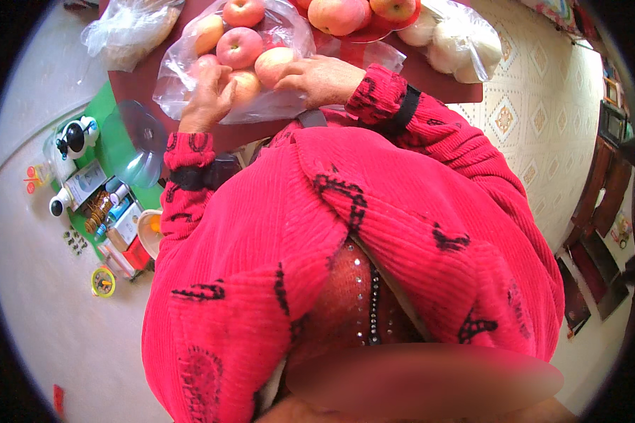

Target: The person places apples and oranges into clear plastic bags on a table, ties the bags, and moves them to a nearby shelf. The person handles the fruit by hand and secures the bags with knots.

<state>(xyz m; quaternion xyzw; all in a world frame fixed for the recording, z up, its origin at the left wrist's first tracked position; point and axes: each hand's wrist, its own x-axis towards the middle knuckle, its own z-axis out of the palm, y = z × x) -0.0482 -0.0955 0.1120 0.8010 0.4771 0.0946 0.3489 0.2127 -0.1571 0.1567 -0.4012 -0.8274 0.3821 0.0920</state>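
On a dark red table [129,90], an opened clear plastic bag [166,87] holds several red and yellow apples. My left hand [206,100] curls at the left side of the front apple [245,88], with thumb and fingertips against it. From the right, my right hand [320,79] reaches in, its fingers bent over a yellowish apple [273,66]. Its grip is partly hidden by the hand itself. Behind these lie a redder apple [239,47] and another near the top edge [243,11]. The front of the bag hangs close to my body.
More apples [336,16] sit on a red plate [373,37]. A bag of white round items [463,50] lies at the table's right corner, a bag with brownish contents [137,31] at the left. Left and lower, a transparent stool [137,143] stands by boxes and bottles [114,203].
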